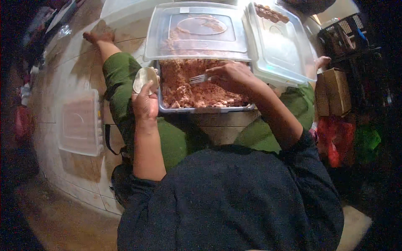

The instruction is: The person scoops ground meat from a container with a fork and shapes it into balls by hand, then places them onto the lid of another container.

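Note:
My left hand [146, 104] grips a small stack of round, pale dough wrappers [144, 80], the thumb pressed across the front one. It is held beside the left edge of a rectangular container [205, 110] between my legs. Crumbly reddish-brown filling [176, 93] covers the bottom of that container. Closed around a fork [197, 78], my right hand [234, 74] hovers over the filling with the tines pointing left. Whether the tines touch the filling, I cannot tell. A translucent plastic lid [201, 52] covers the container's far part.
To the far right stands a clear plastic box [280, 54] with a row of brown, folded pieces [271, 13] at its back. Another clear lidded container [79, 125] lies on the tiled floor at left. A cardboard box [337, 92] and red bag [335, 138] are at right.

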A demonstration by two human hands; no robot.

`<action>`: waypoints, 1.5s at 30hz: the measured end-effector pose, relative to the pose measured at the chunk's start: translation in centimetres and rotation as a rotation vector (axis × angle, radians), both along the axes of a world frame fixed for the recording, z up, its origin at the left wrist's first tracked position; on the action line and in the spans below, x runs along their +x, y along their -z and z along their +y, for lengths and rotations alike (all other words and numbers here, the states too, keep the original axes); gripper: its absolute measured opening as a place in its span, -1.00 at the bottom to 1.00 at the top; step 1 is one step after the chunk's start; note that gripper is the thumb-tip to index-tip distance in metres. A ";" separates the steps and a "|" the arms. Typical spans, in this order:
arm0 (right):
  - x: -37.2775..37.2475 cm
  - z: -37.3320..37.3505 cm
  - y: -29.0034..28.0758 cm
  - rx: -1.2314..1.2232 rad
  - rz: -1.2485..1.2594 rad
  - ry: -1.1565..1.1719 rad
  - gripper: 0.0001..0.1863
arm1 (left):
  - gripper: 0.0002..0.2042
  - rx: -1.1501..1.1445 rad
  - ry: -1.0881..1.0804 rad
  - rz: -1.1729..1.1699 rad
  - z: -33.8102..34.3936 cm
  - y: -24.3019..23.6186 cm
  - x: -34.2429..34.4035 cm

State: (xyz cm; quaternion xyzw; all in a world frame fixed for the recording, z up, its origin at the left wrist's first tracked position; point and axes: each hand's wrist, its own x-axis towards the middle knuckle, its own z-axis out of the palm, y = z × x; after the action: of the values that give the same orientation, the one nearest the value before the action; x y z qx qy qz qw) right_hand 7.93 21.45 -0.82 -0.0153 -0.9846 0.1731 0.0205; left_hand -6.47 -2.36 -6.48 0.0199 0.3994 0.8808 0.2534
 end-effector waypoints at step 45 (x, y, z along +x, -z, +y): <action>1.4 1.8 -0.4 -0.146 -0.263 -0.159 -0.81 | -0.65 0.125 0.185 -0.168 1.8 -0.1 4.9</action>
State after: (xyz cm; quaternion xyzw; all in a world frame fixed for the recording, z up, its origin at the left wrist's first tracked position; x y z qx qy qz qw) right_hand 9.36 23.23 -0.45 0.0388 -0.9618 0.2415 -0.1233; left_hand -1.59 -0.52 -6.37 -0.0016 0.3175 0.8754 0.3645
